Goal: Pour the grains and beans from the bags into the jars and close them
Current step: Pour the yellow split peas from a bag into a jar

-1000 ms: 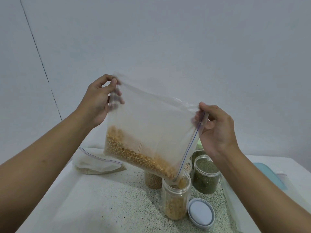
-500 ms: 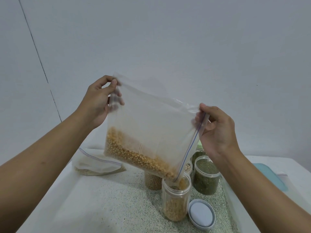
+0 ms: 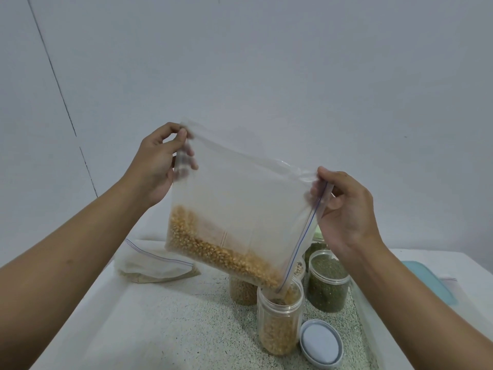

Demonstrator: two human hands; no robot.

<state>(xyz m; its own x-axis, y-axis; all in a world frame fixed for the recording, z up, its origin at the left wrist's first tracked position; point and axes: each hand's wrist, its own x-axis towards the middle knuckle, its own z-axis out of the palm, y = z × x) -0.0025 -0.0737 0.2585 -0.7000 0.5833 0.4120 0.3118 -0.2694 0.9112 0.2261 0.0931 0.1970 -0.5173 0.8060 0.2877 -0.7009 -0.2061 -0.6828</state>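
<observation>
Support: white table carrying a shallow white tray, its floor strewn with loose grain. Standing in the tray: an open jar of corn kernels, a grey lid lying flat just beside it, a jar of green beans and a jar of brown grain behind. A slack zip bag lies at the tray's far left. A teal flat item rests on the table, right of the tray.

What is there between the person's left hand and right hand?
A clear zip bag of yellow kernels, pinched at its upper corners by the left hand and right hand, seen in the head view.
</observation>
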